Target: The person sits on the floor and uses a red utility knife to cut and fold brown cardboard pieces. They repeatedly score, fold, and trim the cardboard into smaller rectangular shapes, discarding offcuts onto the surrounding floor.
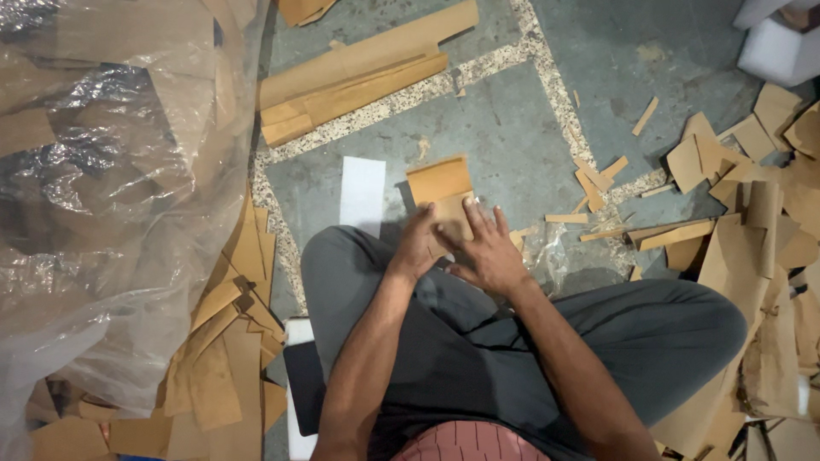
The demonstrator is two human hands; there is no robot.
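Note:
I sit cross-legged on the floor in grey trousers. A small brown cardboard piece lies on the floor right in front of my knees, its far part folded. My left hand rests its fingers on the near left part of it. My right hand lies flat with spread fingers on its near right part. Both hands press on the piece rather than lift it.
A white paper strip lies left of the piece. Long cardboard pieces lie farther away. A big clear plastic bag of cardboard fills the left. Cardboard scraps cover the right; white foam blocks sit top right.

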